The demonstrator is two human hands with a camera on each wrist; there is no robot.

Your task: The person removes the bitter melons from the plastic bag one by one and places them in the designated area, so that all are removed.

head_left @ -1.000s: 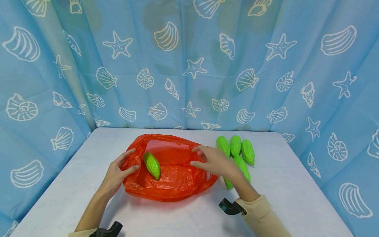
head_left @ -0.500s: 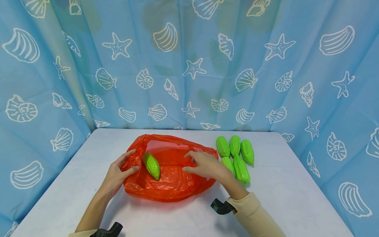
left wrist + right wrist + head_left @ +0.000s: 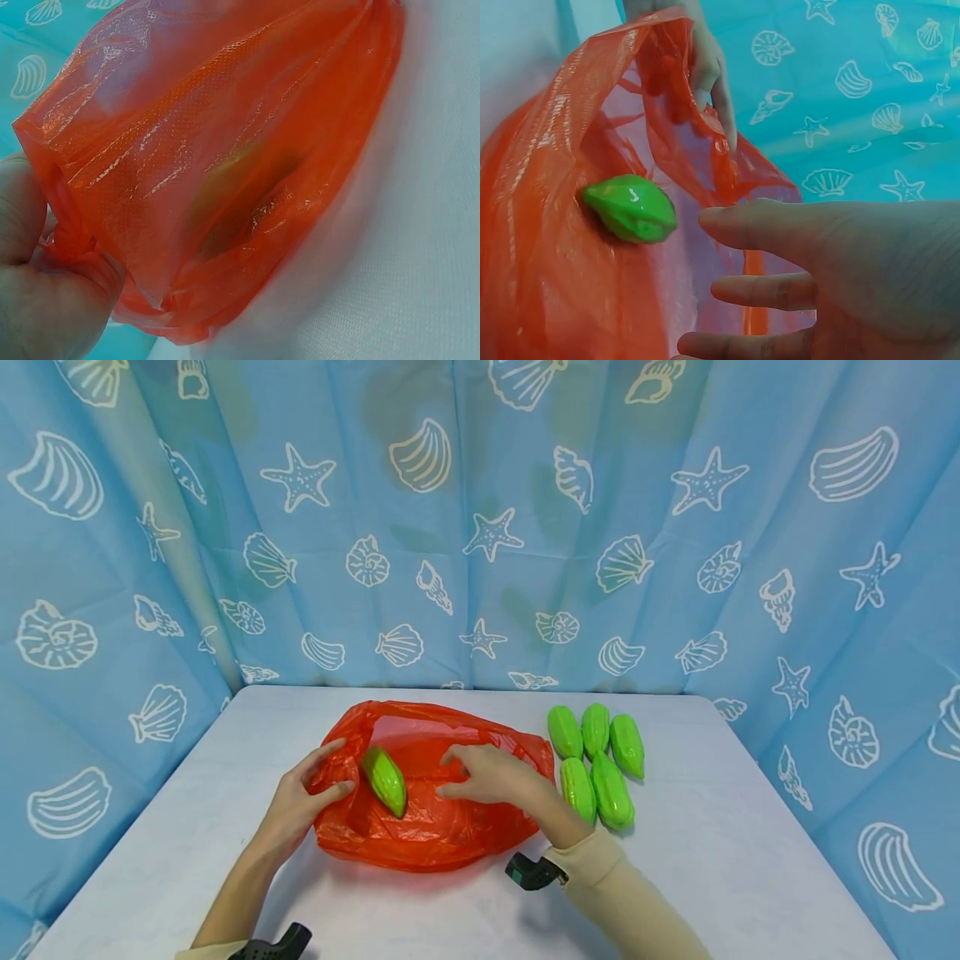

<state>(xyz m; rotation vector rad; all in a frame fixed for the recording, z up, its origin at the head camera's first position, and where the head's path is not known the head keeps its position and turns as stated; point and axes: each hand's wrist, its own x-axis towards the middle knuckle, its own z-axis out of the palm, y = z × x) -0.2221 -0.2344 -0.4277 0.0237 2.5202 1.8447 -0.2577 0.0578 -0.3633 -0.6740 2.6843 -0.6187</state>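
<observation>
A red plastic bag (image 3: 427, 852) lies on the table with its mouth gaping upward. Inside it, toward the left, rests a green ridged star fruit (image 3: 385, 781), which also shows in the right wrist view. My left hand (image 3: 296, 802) grips the bag's left edge, with the fingers on the inner side. Over the bag's opening hovers my right hand (image 3: 491, 777), fingers spread and slightly bent, holding nothing. From the left wrist, the fruit appears only as a dim shape through the film.
To the right of the bag, several more green star fruits (image 3: 613, 789) lie grouped on the white table (image 3: 712, 827). A blue curtain (image 3: 480, 527) with white shell prints hangs behind and at both sides.
My right hand has moved left, from the bag's right side to over its middle, uncovering the fruits beside the bag. The left hand and the fruit in the bag stay put.
</observation>
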